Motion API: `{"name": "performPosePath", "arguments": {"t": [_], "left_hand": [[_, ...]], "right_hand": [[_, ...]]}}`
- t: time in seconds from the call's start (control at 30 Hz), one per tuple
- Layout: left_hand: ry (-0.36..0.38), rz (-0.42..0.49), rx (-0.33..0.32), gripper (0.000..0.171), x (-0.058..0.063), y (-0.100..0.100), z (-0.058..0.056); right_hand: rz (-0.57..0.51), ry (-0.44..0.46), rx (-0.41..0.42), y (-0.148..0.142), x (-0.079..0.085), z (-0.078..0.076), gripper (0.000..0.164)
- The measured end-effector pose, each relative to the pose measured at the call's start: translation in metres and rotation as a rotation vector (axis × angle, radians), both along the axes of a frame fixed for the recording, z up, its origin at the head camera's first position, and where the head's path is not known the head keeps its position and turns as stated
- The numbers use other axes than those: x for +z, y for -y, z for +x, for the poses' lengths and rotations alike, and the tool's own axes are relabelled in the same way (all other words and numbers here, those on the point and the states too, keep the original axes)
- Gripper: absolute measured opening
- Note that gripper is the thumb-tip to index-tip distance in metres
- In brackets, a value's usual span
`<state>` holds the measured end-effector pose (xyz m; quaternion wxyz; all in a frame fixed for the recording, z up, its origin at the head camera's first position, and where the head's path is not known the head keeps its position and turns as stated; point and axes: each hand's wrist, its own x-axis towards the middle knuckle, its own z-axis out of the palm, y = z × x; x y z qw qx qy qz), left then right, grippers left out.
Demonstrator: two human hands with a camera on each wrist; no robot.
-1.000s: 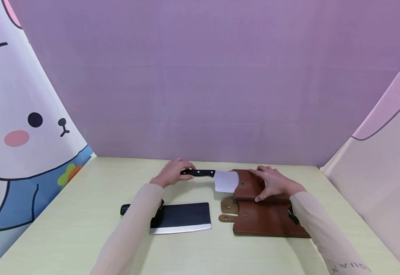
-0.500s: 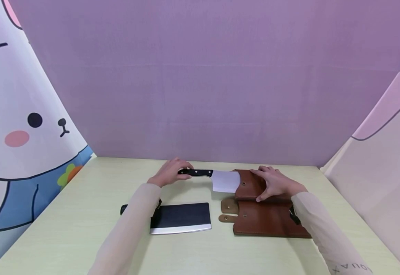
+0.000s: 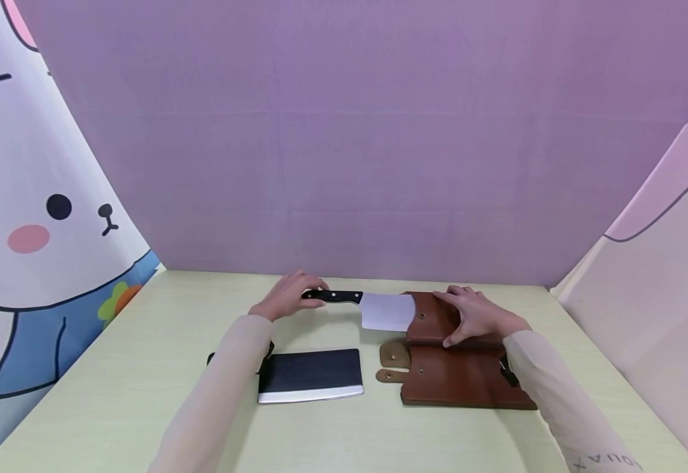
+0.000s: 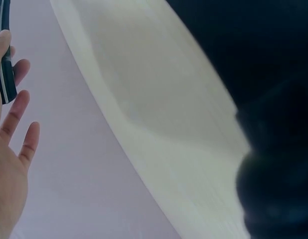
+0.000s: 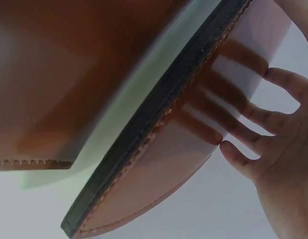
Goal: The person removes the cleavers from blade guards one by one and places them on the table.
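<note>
My left hand [image 3: 287, 296] pinches the black handle of a small cleaver [image 3: 388, 312] near its butt, with the ring and little fingers extended in the left wrist view. Bare blade shows outside the mouth of a brown leather sheath [image 3: 432, 327]; the blade's far end is hidden inside. Across that sheath spans my right hand [image 3: 475, 315], thumb at the near edge and fingers toward the far side. Its fingertips meet the glossy leather [image 5: 159, 184] in the right wrist view.
A larger dark-bladed cleaver [image 3: 314, 374] lies in front, its handle mostly behind the left forearm. To its right lies a second brown sheath [image 3: 462, 378], with a strap [image 3: 391, 375] and a flap [image 3: 395, 355] at its left end. A purple wall [image 3: 344, 144] backs the table.
The left hand has drawn the small cleaver leftward, so more of its blade shows. The right hand and its sheath have shifted slightly right. The larger cleaver and second sheath stay put.
</note>
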<state>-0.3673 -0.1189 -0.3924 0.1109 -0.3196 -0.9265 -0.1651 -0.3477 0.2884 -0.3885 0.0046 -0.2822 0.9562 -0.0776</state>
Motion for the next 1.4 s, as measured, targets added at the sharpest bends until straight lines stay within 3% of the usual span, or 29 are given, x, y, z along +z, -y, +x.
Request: {"name": "performPosePath", "arguments": {"t": [0.3, 0.73, 1.4], "left_hand": [[-0.075, 0.042, -0.051, 0.03, -0.001, 0.006, 0.002], [0.029, 0.009, 0.015, 0.031, -0.002, 0.011, -0.002], [0.031, 0.038, 0.022, 0.033, -0.004, 0.023, -0.001]], "right_hand": [[-0.008, 0.01, -0.001, -0.003, 0.0, 0.0, 0.103], [-0.006, 0.029, -0.019, -0.005, 0.0, 0.001, 0.103], [-0.006, -0.03, 0.01, -0.012, 0.0, 0.005, 0.098]]}}
